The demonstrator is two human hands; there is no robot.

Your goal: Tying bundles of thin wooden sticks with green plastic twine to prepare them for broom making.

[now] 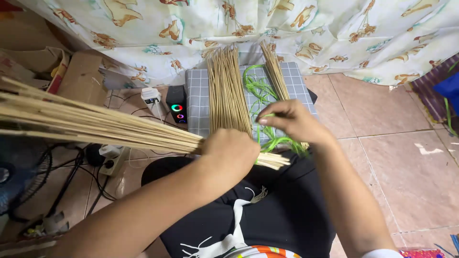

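Far left: the fan grille point(21, 179) sits at the picture's edge, with dark cables point(71, 179) trailing over the floor to a white power strip point(111, 157). A cardboard box point(81, 76) stands above them, against the printed curtain point(334, 28).

My left hand point(230, 152) is closed into a full fist, clamped round a thick bundle of thin tan sticks point(95, 125). The bundle fans out long to the left, past the picture's edge; its short cut ends point(275, 161) poke out just right of my fist, over my lap.

Behind the fist: a white charger point(152, 97) and a small black speaker with a coloured ring light point(176, 107) stand on the floor beside a grey checked cushion point(196, 100). On the cushion lie a broad loose bundle of sticks point(227, 91), a heap of green plastic string point(260, 93), and a thinner slanted bundle point(276, 74).

My right hand point(291, 122) is just right of the left one, fingers curled in and nearly together, pinching a strand of the green string point(279, 142) that runs down to the stick ends by my fist. Whether the strand is wound round the bundle, I cannot tell.

Right: pinkish floor tiles point(392, 157).
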